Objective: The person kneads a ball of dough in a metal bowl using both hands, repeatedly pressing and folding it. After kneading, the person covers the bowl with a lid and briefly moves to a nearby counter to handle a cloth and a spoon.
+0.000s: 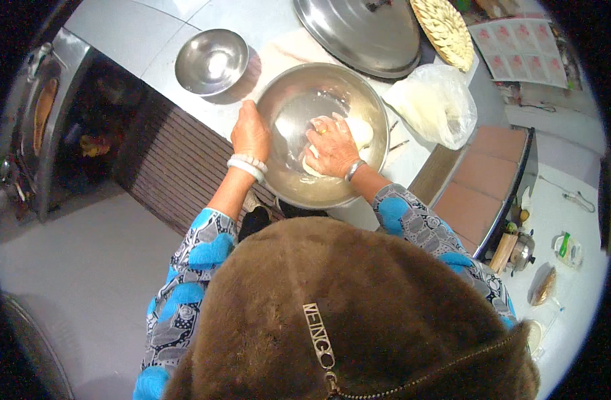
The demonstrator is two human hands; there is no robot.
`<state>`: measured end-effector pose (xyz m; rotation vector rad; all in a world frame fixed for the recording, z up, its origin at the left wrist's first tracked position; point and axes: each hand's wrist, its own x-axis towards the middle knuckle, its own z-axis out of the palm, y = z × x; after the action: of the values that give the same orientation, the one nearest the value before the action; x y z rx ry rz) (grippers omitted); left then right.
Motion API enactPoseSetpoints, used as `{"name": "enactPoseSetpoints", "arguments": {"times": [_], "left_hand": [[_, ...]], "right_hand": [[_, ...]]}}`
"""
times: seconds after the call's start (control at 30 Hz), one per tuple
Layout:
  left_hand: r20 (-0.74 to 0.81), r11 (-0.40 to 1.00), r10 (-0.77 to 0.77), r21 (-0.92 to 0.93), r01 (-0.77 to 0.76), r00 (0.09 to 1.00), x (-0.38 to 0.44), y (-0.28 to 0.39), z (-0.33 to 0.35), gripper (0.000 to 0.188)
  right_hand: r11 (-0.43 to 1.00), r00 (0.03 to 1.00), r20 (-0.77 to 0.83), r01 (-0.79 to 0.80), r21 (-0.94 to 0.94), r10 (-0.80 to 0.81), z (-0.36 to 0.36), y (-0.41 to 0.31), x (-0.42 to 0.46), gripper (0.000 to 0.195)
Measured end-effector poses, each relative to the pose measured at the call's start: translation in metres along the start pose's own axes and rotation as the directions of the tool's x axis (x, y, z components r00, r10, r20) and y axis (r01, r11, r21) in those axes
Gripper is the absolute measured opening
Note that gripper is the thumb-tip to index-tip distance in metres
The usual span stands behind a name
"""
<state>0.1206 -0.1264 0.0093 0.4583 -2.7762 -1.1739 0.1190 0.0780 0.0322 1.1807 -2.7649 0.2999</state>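
Note:
A large stainless steel mixing bowl (290, 185) stands on the counter before me. My left hand (250, 131), with two pale bangles at the wrist, is closed on the bowl's left rim. Inside the bowl my right hand (332, 142) presses on pale dough (360, 132), its fingers curled over it. The dough bulges out to the right of the hand and shows below the fingers; the rest is hidden under the palm. Whitish residue clings to the bowl's inner wall and to my right fingers.
A smaller steel bowl (212, 62) sits at the left. Behind are a large metal lid (365, 32) and a round tray of shaped dough pieces (445, 30). To the right lie a plastic bag of pale contents (433, 102) and thin sticks (399, 145). A tiled ledge (480, 185) stands farther right.

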Motion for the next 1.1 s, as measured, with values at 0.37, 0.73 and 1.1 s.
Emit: {"name": "enactPoseSetpoints", "arguments": {"times": [0.37, 0.73, 1.1], "left_hand": [[-0.014, 0.999, 0.047, 0.021, -0.046, 0.999, 0.004, -0.005, -0.001, 0.012], [0.028, 1.000, 0.003, -0.008, -0.003, 1.000, 0.013, -0.010, 0.002, 0.016], [0.053, 1.000, -0.008, 0.012, 0.007, 0.999, 0.000, 0.004, -0.001, 0.013]], "right_hand": [[0.933, 0.914, 0.322, -0.313, 0.177, 0.245, 0.033, 0.025, 0.088, 0.031], [0.605, 0.649, 0.222, -0.760, 0.237, 0.728, -0.047, 0.026, 0.030, 0.045], [0.876, 0.827, -0.290, -0.461, 0.143, 0.482, 0.041, -0.025, 0.023, 0.029]]}}
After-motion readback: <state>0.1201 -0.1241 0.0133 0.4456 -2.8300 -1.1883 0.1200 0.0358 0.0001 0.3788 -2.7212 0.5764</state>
